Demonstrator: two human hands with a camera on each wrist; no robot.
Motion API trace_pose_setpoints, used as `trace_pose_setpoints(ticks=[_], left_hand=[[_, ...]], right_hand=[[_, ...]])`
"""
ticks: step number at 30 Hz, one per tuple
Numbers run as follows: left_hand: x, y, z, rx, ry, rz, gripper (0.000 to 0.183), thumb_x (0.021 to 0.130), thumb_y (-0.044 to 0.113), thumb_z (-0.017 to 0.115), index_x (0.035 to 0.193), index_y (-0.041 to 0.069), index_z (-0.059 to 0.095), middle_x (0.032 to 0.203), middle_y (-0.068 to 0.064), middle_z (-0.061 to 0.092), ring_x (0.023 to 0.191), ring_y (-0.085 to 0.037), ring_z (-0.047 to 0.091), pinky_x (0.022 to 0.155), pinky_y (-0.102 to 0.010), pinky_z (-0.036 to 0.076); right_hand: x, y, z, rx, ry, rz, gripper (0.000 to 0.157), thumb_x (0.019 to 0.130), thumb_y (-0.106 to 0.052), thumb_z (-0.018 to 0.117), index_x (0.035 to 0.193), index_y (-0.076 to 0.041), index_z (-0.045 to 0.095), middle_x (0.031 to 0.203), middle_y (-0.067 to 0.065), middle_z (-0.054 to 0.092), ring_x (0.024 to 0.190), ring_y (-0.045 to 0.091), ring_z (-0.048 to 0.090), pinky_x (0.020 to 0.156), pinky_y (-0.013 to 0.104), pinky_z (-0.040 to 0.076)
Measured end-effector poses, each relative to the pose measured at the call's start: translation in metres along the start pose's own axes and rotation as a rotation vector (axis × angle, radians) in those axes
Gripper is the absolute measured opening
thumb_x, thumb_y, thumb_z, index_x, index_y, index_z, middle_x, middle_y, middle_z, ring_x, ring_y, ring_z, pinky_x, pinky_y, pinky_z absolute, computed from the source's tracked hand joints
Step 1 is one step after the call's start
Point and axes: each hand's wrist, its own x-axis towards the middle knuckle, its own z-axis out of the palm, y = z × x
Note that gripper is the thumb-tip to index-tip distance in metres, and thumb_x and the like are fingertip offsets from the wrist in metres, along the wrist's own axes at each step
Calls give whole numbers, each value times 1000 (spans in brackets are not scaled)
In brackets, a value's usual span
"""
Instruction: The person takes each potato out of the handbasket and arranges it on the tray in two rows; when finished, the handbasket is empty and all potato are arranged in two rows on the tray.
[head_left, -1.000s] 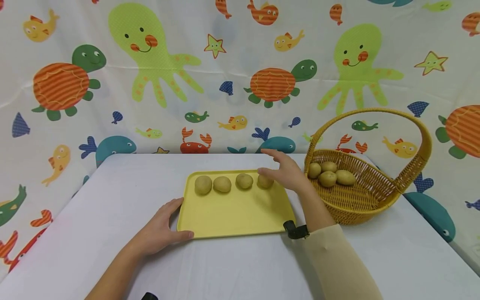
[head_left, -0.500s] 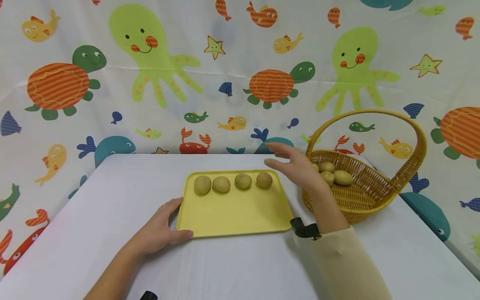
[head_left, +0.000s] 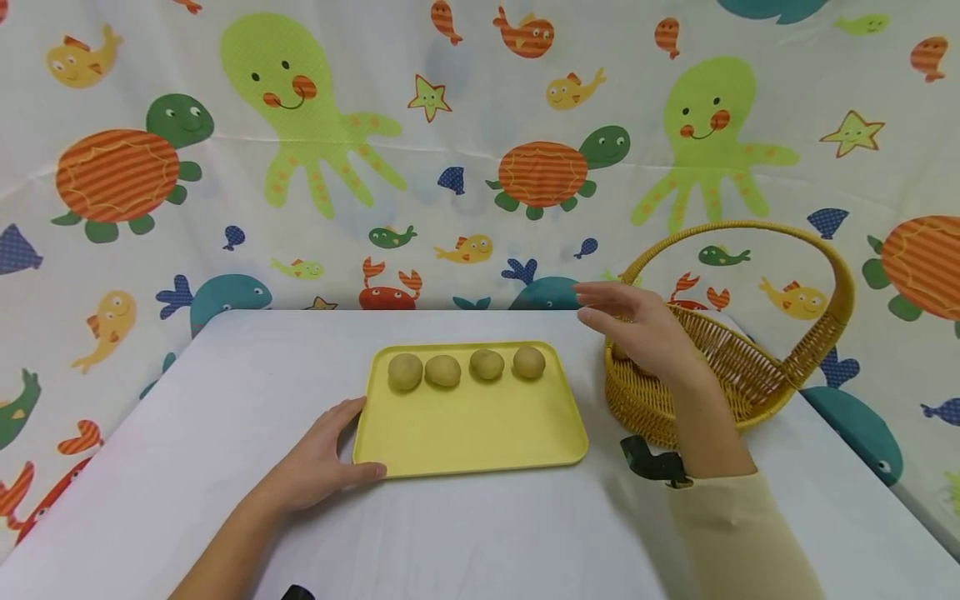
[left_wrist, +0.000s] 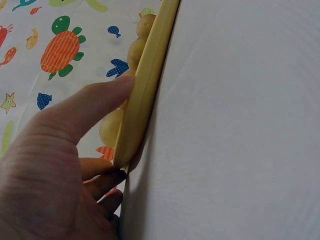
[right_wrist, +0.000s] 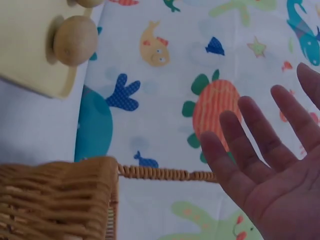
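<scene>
Potatoes point(head_left: 443, 371), four of them, lie in a row along the far side of the rectangular yellow tray point(head_left: 465, 429), beyond the left hand and to the left of the right hand. From the left wrist they are only partly visible, half covered by the tray's rim and the thumb.

The left hand point(head_left: 318, 462) holds the tray's near corner on its own side, thumb against the near rim and fingers at the side edge; those fingertips are in shadow, and how far they reach beneath the tray cannot be made out. Well apart from it, the right hand point(head_left: 647, 329) hangs in the air with its fingers extended, covering part of the woven wicker basket point(head_left: 637, 408) below and behind it. A brownish sliver between that hand and the basket's rim looks like another potato, mostly hidden. In the right wrist view, both this hand and the basket are cut off by the frame.

A cream sleeve point(head_left: 750, 537) and a black wrist camera point(head_left: 652, 462) sit behind the right hand. Under both hands spreads a white tablecloth point(head_left: 465, 533); beyond them hangs a sea-animal curtain point(head_left: 465, 125), partly blocked by the basket.
</scene>
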Motion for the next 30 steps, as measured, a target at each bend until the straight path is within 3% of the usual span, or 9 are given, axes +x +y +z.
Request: trace_pose_setpoints(ticks=[9, 24, 30], left_hand=[[-1, -1, -1, 7, -9, -15, 108, 80, 50, 84, 161, 4, 29, 166, -25, 29, 153, -49, 22, 121, -71, 23], [-2, 0, -1, -5, -1, -1, 108, 80, 51, 84, 161, 4, 30, 166, -24, 30, 153, -49, 22, 120, -72, 24], [-1, -1, -1, -6, 0, -4, 108, 79, 49, 85, 161, 4, 30, 166, -24, 30, 154, -48, 23, 121, -71, 24]], right_hand=[[-7, 3, -15, -16, 42, 46, 48, 102, -40, 65, 145, -19, 60, 145, 6, 62, 121, 17, 63, 98, 22, 50], [-14, 19, -30, -96, 65, 54, 47, 103, -39, 63, 143, -14, 61, 137, 12, 67, 114, 7, 63, 93, 17, 49], [-15, 26, -33, -74, 69, 66, 50, 104, -38, 63, 145, -12, 58, 141, 15, 65, 116, 4, 62, 91, 12, 49]])
